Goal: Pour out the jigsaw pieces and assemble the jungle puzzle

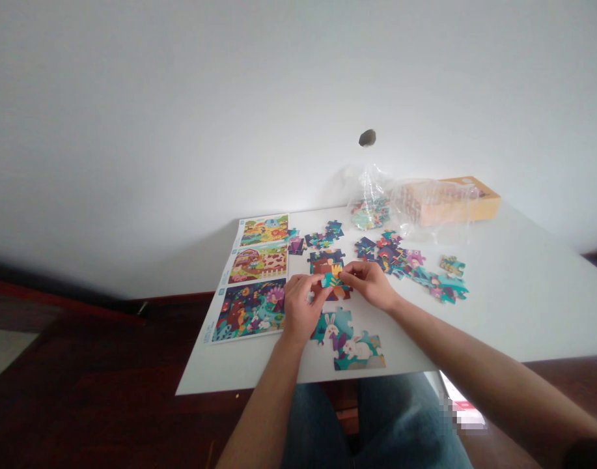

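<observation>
A teal puzzle piece with a yellow plant is pinched between both hands, above the joined brown pieces in the middle of the table. My left hand grips its left edge, and my right hand holds its right edge. Nearer to me lie joined pieces with white rabbits. Loose and joined dark and teal pieces spread to the right of my hands. Beyond them sit more pieces. A picture sheet with three printed scenes lies to the left of my left hand.
Against the wall at the back stand a clear plastic bag with pieces inside and an orange box partly under more clear plastic. The white table ends close to my legs. A small teal-and-yellow piece lies apart at the right.
</observation>
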### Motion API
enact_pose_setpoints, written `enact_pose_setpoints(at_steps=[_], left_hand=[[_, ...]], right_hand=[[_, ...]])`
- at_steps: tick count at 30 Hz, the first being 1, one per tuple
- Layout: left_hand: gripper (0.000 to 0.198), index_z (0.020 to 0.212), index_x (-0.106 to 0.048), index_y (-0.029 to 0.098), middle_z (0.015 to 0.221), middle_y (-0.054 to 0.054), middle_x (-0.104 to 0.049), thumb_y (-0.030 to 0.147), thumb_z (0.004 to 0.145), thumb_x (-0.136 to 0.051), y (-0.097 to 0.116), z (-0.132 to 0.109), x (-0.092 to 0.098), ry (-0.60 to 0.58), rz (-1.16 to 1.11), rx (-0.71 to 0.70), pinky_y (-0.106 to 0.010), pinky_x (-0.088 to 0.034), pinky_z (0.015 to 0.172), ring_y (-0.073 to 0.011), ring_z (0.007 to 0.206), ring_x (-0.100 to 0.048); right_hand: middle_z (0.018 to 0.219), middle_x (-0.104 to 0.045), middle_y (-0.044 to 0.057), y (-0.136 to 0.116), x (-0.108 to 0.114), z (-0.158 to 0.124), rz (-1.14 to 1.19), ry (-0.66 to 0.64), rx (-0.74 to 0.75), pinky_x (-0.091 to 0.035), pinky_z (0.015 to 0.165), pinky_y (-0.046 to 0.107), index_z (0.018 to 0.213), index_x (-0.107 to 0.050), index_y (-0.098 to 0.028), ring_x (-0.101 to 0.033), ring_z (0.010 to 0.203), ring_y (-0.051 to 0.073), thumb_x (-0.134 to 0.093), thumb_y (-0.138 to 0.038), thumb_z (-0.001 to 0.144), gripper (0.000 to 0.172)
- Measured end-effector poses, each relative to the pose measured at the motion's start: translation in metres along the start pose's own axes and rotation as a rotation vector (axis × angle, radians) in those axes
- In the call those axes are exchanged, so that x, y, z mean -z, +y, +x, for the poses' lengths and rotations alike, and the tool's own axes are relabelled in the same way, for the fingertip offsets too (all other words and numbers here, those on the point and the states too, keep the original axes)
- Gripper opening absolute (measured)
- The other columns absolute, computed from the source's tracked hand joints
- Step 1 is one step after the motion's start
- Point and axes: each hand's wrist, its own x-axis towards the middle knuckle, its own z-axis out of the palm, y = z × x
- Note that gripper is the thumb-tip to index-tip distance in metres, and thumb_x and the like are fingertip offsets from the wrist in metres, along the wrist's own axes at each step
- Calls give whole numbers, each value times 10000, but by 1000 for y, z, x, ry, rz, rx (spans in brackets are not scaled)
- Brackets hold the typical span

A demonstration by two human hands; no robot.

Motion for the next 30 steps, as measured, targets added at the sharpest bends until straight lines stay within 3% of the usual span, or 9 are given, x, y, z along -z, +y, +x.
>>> enact_pose_setpoints(at_steps=[7,13,17,24,30], left_hand=[[179,1002,-702,207,840,-41,-701,338,879,-703,2,0,1,17,11,-4,-367,-502,830,-212,864,-642],[235,1022,-700,203,865,-47,-716,387,877,-691,-10,-2,1,268,95,183,-372,-501,835,-219,862,-646],[263,1017,-702,199,837,-56,-718,414,866,-699,-19,-4,1,336,192,256,-380,-486,813,-231,827,-636],[219,996,-703,205,833,-54,-728,380,863,-705,-15,-3,2,305,220,249,-389,-473,814,-246,830,-636],[171,981,-720,230,847,-37,-731,329,844,-743,-2,0,2,44,157,64,-390,-456,854,-245,894,-625]], right_hand=[[661,-647,17,-6,1,-1,-48,32,8,-393,539,259,784,-678,-170,-545,568,132,-654,-519,843,355],[639,-606,11,-4,12,4,-131,312,24,-359,515,271,753,-672,-174,-464,547,123,-622,-511,848,354],[651,-619,22,-2,17,5,-201,392,20,-371,528,283,769,-679,-173,-479,568,139,-601,-503,857,350],[751,-685,33,-2,13,2,-407,289,100,-417,608,278,879,-735,-192,-549,639,153,-611,-413,873,253],[726,-692,33,-8,9,0,-341,148,72,-385,571,273,910,-749,-173,-531,610,144,-591,-470,899,336]])
